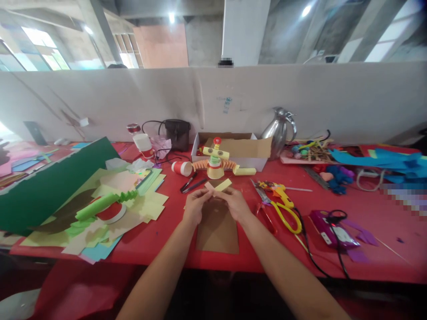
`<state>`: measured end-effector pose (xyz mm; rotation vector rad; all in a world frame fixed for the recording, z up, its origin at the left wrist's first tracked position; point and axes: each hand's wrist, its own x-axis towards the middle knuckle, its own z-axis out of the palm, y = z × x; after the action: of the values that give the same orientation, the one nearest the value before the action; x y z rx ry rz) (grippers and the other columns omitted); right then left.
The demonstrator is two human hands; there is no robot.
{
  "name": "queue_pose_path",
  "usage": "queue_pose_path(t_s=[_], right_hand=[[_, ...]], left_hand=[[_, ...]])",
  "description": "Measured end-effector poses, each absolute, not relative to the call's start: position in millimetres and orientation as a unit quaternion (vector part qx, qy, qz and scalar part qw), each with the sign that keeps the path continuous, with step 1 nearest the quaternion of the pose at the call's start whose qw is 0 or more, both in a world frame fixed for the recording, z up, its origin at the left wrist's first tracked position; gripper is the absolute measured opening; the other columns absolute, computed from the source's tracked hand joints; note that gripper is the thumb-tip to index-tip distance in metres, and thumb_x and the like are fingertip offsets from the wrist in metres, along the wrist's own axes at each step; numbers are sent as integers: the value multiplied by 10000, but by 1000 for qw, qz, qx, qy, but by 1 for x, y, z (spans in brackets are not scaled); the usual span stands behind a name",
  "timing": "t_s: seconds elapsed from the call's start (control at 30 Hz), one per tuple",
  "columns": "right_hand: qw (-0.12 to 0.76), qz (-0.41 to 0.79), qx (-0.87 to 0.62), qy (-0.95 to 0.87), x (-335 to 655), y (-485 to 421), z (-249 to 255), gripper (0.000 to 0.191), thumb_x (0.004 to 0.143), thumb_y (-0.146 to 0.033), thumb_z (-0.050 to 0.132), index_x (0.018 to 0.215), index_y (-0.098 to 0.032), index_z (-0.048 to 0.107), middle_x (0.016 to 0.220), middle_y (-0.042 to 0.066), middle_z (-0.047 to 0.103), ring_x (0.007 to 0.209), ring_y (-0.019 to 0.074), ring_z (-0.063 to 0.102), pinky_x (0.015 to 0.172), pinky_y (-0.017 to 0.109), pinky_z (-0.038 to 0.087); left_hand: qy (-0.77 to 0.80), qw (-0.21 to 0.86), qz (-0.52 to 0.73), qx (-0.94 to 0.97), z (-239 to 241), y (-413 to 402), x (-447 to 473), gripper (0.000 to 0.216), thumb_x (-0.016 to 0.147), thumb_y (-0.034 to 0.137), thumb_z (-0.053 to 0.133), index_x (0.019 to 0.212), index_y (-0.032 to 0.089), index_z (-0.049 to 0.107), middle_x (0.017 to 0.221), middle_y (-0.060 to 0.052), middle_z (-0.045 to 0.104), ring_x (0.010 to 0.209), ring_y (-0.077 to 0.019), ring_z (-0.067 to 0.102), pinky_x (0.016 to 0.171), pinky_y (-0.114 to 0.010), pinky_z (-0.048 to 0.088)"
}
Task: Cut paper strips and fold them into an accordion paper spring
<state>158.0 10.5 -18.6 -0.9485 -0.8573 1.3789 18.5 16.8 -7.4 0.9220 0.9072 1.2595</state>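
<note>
Both hands meet above a brown cardboard sheet (218, 231) on the red table. My left hand (196, 204) pinches a pale pink paper strip (209, 186). Between the fingers of my right hand (235, 202) is a pale yellow paper strip (223, 184). The two strips touch or overlap at an angle near the fingertips. Just beyond the hands stands a paper figure (216, 164) with a yellow head, a red ball on top and folded orange arms. A red and white paper cup (182, 168) lies on its side left of it.
Colored paper sheets (147, 206) and a green folded-paper piece (96, 206) lie left. Yellow-handled scissors (287, 218), a glue gun (282, 193) and a purple power box (333, 229) with black cables are right. A white box (230, 151) and a metal jug (278, 131) stand behind.
</note>
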Motion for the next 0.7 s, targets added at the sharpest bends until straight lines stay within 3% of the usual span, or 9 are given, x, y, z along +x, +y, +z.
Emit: queue_pose_path(t_s=[0.3,0.5,0.7], right_hand=[[599,563,-408,-397,156,9,-15,220,612,-372,813,723,-191,755,726,29,726,665,168,621,718,318,458],[578,584,-407,-399,158,10,-16,244,599,-377,818,735,-181,764,713,39,722,656,154,602,683,295,431],[544,595,-427,-409,162,9,-12,287,549,-372,837,749,-177,770,697,29,710,615,128,571,641,274,424]], left_hand=[[390,633,559,367,-6,16,21,256,566,287,849,715,135,707,686,-26,682,627,-107,600,645,-227,462],[409,619,555,378,-4,17,20,248,574,288,839,612,134,648,596,-10,643,540,-83,553,573,-207,431],[403,639,520,399,-1,16,16,256,582,287,824,766,149,711,711,-29,696,634,-119,620,630,-226,476]])
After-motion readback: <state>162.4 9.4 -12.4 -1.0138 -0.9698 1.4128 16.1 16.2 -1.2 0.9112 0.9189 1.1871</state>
